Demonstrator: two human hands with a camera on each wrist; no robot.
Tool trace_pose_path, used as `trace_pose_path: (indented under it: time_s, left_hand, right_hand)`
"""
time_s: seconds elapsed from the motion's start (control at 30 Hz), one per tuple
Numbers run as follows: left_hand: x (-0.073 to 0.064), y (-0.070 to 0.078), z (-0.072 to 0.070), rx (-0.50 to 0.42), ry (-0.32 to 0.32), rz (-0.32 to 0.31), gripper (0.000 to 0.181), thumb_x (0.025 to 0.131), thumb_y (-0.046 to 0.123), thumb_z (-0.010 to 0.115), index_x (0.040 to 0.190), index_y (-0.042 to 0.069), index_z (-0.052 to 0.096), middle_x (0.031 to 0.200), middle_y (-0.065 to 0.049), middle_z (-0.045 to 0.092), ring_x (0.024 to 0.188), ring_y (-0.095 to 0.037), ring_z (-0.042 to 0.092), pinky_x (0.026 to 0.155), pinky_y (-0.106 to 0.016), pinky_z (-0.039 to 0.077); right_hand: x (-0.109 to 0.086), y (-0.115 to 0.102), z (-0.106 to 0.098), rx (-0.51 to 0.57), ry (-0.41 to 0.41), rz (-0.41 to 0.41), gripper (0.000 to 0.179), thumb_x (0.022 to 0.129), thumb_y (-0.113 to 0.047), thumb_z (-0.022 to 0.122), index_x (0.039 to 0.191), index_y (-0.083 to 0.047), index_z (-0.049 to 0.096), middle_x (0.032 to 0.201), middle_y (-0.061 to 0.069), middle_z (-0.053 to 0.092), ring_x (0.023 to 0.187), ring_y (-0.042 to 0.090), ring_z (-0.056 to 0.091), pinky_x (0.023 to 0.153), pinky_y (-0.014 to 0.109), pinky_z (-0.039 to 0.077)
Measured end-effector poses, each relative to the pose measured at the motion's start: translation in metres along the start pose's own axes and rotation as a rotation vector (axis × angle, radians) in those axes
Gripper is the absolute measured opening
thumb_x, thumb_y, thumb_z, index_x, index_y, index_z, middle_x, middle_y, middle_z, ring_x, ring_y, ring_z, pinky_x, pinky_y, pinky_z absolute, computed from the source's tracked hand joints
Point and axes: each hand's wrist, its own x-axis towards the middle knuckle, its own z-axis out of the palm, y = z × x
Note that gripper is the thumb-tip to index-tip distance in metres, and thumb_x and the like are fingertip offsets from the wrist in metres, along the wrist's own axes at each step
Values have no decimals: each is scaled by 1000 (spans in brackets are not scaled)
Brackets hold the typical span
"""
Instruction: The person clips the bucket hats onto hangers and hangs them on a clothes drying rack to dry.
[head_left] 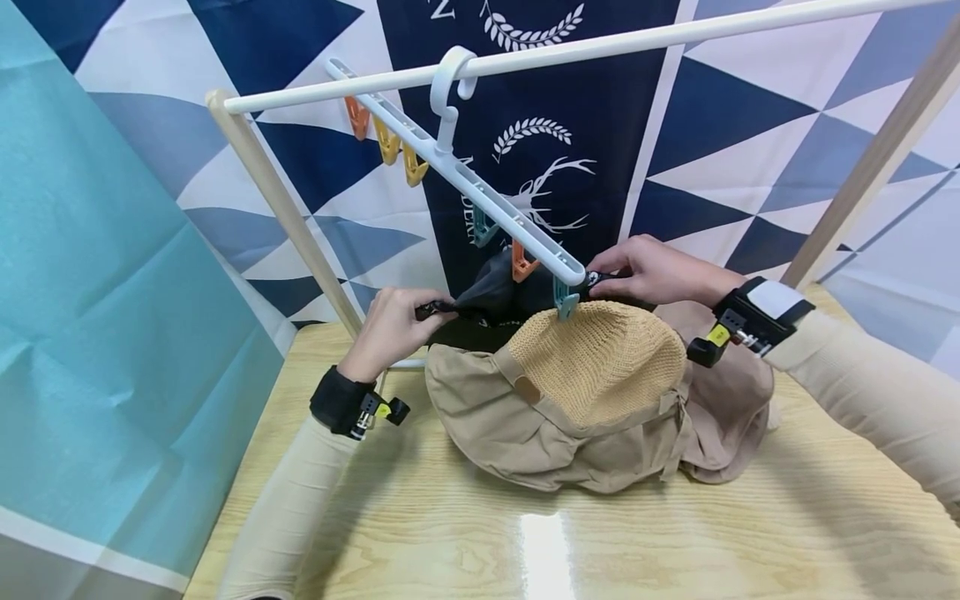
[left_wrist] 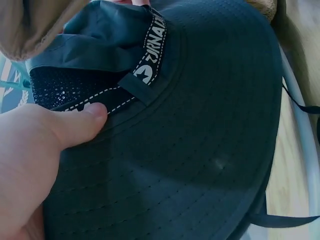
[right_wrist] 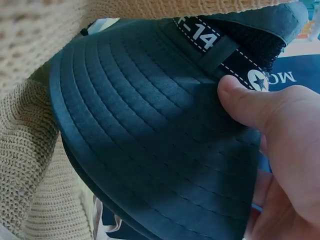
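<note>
A dark wide-brimmed hat (left_wrist: 200, 115) with a lettered band and stitched brim is stretched between both hands behind the hanging hats. My left hand (head_left: 397, 327) pinches one side at the band, its thumb on top in the left wrist view. On the opposite side my right hand (head_left: 645, 271) pinches the band, thumb beside a star emblem in the right wrist view. In front hangs a tan hat (head_left: 600, 358) with a knitted crown and cloth brim, caught by a teal clip (head_left: 565, 298). The tan hat hides much of the dark one in the head view.
A pale blue clip hanger (head_left: 457, 171) hooks over a white rail (head_left: 637, 52) on a wooden-post rack. Orange clips (head_left: 357, 117) and yellow clips (head_left: 386, 142) hang from its far end. A brownish hat (head_left: 727, 400) sits behind the tan one, above the wooden table (head_left: 450, 533).
</note>
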Motion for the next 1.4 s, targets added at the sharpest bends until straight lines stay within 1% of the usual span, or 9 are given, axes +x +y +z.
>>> trace_pose_path:
  time_s: [0.17, 0.37, 0.5, 0.63, 0.73, 0.87, 1.0, 1.13, 1.4]
  left_hand:
    - [0, -3, 0, -38, -47, -34, 28, 100, 22, 86, 126, 11, 86, 105, -10, 88, 63, -16, 58, 63, -27, 38]
    - [3, -1, -3, -47, -64, -69, 65, 95, 34, 92, 153, 12, 71, 140, -18, 80, 78, -29, 63, 73, -33, 42]
    - [6, 0, -2, -55, -60, -90, 75, 95, 36, 92, 161, 13, 63, 130, -20, 82, 75, -29, 59, 76, -38, 48]
    - [10, 2, -2, -78, -74, -104, 77, 96, 37, 91, 163, 13, 60, 97, -20, 73, 69, -28, 48, 73, -40, 45]
    - [11, 2, -1, -89, -92, -118, 74, 99, 37, 88, 163, 14, 60, 89, -19, 67, 68, -24, 41, 70, -36, 37]
    - [12, -1, 2, -105, -95, -109, 53, 106, 30, 81, 155, 14, 70, 99, -15, 79, 70, -23, 57, 70, -32, 40]
    - [13, -5, 4, -118, -81, -66, 22, 112, 17, 70, 126, 7, 84, 73, -4, 63, 59, -18, 50, 65, -28, 37]
    - [13, -5, 6, -134, -65, -43, 19, 113, 12, 66, 106, 4, 82, 65, 2, 41, 56, -13, 36, 63, -27, 30]
    - [15, -1, 7, -142, -91, -10, 15, 111, 12, 70, 113, 3, 83, 101, -15, 80, 88, -28, 74, 83, -39, 54]
  right_hand:
    - [-2, -2, -2, -18, 43, -15, 15, 104, -6, 79, 116, -12, 85, 99, 1, 82, 73, 0, 61, 66, 20, 50]
    - [-1, -3, -4, -20, 60, 2, 17, 104, -6, 79, 118, -13, 85, 100, 1, 82, 74, 5, 60, 67, 21, 49]
    - [0, -2, -3, -23, 60, 3, 17, 104, -7, 79, 119, -13, 85, 98, 1, 81, 68, 2, 57, 63, 21, 47]
    - [2, -3, -2, -18, 59, -9, 17, 104, -6, 78, 119, -13, 84, 94, 1, 77, 63, -1, 52, 59, 21, 43]
    - [4, -5, -2, -4, 39, -17, 17, 105, -7, 78, 120, -14, 84, 94, 0, 76, 61, -1, 49, 57, 22, 41]
    - [5, -8, -2, 12, 13, -21, 17, 106, -8, 77, 121, -14, 84, 94, -1, 75, 60, 0, 47, 57, 22, 39]
    - [4, -9, -2, 15, 7, -42, 17, 106, -7, 77, 121, -13, 83, 94, -1, 76, 61, 0, 48, 56, 22, 40]
    - [4, -9, -3, 8, 8, -66, 17, 105, -6, 78, 120, -12, 83, 95, -1, 76, 61, -1, 48, 56, 22, 40]
    - [5, -7, -2, -7, 3, -71, 16, 105, -6, 78, 118, -13, 83, 97, -1, 77, 65, -1, 51, 58, 22, 42]
